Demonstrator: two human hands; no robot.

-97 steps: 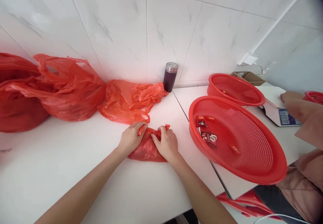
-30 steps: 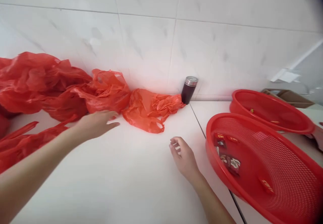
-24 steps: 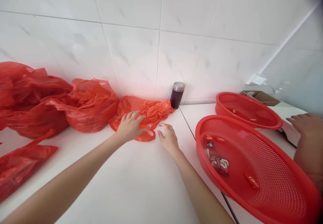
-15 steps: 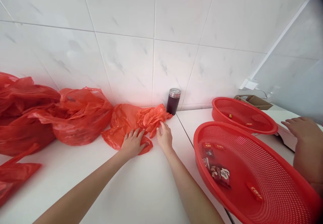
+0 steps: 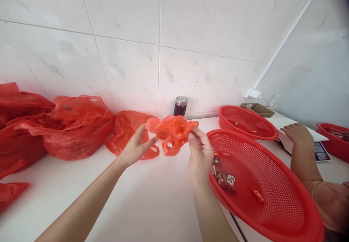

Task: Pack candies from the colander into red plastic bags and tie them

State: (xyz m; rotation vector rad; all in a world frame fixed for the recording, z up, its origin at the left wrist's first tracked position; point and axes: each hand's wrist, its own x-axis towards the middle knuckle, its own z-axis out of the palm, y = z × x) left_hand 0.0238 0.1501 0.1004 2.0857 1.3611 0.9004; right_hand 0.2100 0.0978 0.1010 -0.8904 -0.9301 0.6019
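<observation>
A crumpled red plastic bag (image 5: 174, 131) is held up above the white table. My right hand (image 5: 200, 154) pinches its right edge between thumb and fingers. At the bag's left side is my left hand (image 5: 136, 148), its thumb spread away from the fingers. Those fingertips are at the bag's edge and partly hidden, so I cannot tell whether they touch it. Another flattened red plastic bag (image 5: 127, 123) lies on the table behind my left hand.
Full-looking red bags (image 5: 79, 129) stand to the left. A dark thermos (image 5: 180, 107) is by the tiled wall. On the right, a big red basket (image 5: 272, 169) holds several wrapped snacks, with a smaller red basket (image 5: 248, 122) behind. Another person's hand (image 5: 298, 136) rests beyond.
My right hand has lifted a crumpled bag off the pile, up and to the right. My left hand has come off the flattened bag and turned, thumb apart. The view has shifted right.
</observation>
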